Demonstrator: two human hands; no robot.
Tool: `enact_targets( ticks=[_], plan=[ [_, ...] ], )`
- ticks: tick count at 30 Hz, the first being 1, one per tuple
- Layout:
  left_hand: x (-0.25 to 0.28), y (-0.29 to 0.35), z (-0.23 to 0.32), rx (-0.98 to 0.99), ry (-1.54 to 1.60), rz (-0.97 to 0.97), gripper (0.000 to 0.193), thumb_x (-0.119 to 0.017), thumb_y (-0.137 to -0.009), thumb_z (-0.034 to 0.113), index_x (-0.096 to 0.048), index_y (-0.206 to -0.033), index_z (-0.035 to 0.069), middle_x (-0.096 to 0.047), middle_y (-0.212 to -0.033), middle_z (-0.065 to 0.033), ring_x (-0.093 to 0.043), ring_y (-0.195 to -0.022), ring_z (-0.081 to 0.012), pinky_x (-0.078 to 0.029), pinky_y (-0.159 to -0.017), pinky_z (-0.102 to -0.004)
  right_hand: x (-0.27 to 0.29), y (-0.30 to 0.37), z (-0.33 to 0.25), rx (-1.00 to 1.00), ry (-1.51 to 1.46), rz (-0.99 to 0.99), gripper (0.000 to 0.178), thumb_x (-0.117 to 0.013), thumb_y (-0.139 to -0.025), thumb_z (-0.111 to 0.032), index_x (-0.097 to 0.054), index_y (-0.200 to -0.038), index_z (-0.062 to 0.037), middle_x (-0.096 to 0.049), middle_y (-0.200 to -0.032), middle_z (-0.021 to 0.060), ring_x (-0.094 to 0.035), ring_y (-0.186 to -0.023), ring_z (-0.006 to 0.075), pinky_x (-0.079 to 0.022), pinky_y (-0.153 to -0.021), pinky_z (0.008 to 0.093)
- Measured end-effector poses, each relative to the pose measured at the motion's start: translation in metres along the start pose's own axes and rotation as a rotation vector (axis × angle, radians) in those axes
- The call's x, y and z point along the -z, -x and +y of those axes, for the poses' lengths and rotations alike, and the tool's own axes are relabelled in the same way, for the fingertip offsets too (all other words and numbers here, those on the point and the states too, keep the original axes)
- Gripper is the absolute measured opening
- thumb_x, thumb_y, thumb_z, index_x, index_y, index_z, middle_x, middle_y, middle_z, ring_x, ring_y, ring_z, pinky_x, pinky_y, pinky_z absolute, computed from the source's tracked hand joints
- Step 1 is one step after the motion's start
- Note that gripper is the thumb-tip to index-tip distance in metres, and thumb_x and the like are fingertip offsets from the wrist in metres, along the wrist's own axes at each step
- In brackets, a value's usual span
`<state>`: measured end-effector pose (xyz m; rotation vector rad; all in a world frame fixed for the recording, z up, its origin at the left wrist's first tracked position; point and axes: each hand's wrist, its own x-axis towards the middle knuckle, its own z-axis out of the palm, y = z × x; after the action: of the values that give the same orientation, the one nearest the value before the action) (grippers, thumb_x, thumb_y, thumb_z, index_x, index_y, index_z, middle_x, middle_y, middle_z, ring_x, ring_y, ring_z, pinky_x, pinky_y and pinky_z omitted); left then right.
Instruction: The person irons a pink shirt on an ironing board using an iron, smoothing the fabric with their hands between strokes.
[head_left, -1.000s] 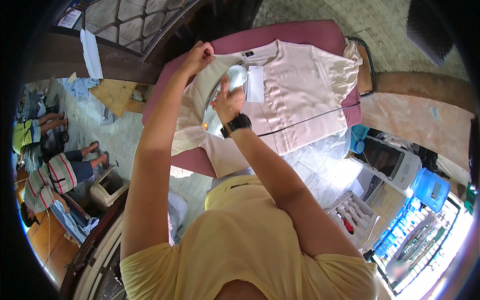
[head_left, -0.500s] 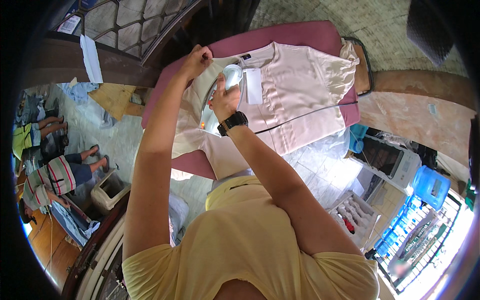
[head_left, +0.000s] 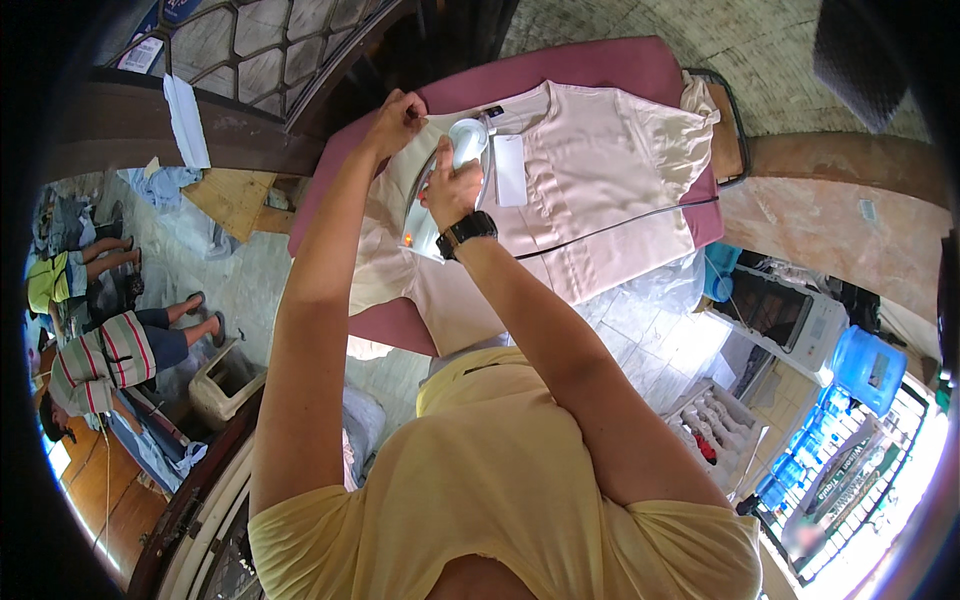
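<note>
A white iron (head_left: 424, 232), pale pink blouse (head_left: 600, 150) and maroon board (head_left: 600, 70) lie beneath the right hand (head_left: 456, 190). Well to its left, red stripes cross a grey shirt (head_left: 120, 350).

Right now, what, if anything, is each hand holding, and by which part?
Right grip: the iron, by its handle. Left grip: apparently the blouse, pinched at its edge.

r hand (head_left: 457, 190) grips iron (head_left: 467, 138), orange light (head_left: 407, 240) lit, on cream blouse (head_left: 590, 170). l hand (head_left: 396, 122) pinches blouse's upper l edge. black watch (head_left: 467, 235) just behind r hand. white tag (head_left: 510, 172) just r of iron; dark cord (head_left: 620, 228) runs from nr watch across blouse to r. maroon board (head_left: 600, 66) under it. other person (head_left: 110, 355) w/ striped top far l, blue jug (head_left: 868, 370) far r.
</note>
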<state>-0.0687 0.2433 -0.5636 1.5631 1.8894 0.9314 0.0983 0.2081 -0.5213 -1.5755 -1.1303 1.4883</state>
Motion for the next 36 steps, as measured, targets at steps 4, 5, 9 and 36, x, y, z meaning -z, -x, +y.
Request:
enact_targets(
  ticks=[4, 5, 9, 36],
  plan=[
    [0.0, 0.001, 0.007, 0.012, 0.011, 0.004, 0.012, -0.067, -0.079, 0.002, -0.059, -0.086, 0.007, -0.05, -0.089, -0.0073, -0.055, -0.078, -0.0199, -0.048, -0.069, -0.0305, -0.01, -0.009, 0.028, 0.117, 0.06, 0.091, 0.065, -0.061, -0.089, -0.054, -0.049, -0.072, 0.0077, -0.054, -0.053, 0.0119, -0.057, -0.038, 0.0196, -0.049, -0.034, 0.0336],
    [0.001, 0.0, 0.008, 0.0, 0.02, 0.003, 0.011, -0.067, -0.079, 0.002, -0.059, -0.086, 0.007, -0.05, -0.089, -0.0073, -0.055, -0.078, -0.0197, -0.048, -0.069, -0.0302, -0.012, -0.014, 0.026, 0.126, 0.046, 0.092, 0.065, -0.061, -0.089, -0.054, -0.048, -0.072, 0.0072, -0.054, -0.052, 0.0119, -0.057, -0.038, 0.0194, -0.048, -0.034, 0.0333],
    [0.0, 0.002, 0.0, -0.007, 0.041, -0.005, 0.01, -0.066, -0.079, 0.001, -0.06, -0.085, 0.006, -0.049, -0.089, -0.0071, -0.055, -0.078, -0.0187, -0.047, -0.068, -0.0293, -0.008, -0.009, 0.032, 0.118, 0.071, 0.05, 0.061, -0.062, -0.089, -0.05, -0.047, -0.073, 0.006, -0.053, -0.052, 0.0118, -0.055, -0.037, 0.0187, -0.046, -0.033, 0.0317],
    [-0.002, -0.037, 0.011, 0.115, 0.045, 0.143, 0.02, -0.049, -0.089, 0.0, -0.064, -0.101, 0.006, -0.067, -0.1, -0.0106, -0.064, -0.093, -0.022, -0.051, -0.085, -0.0316, 0.293, -0.089, -0.039, 0.621, 0.958, -0.413, 0.058, -0.068, -0.078, -0.058, -0.068, -0.096, -0.0027, -0.068, -0.079, 0.021, -0.067, -0.076, 0.0377, -0.053, -0.07, 0.0464]
  ],
)
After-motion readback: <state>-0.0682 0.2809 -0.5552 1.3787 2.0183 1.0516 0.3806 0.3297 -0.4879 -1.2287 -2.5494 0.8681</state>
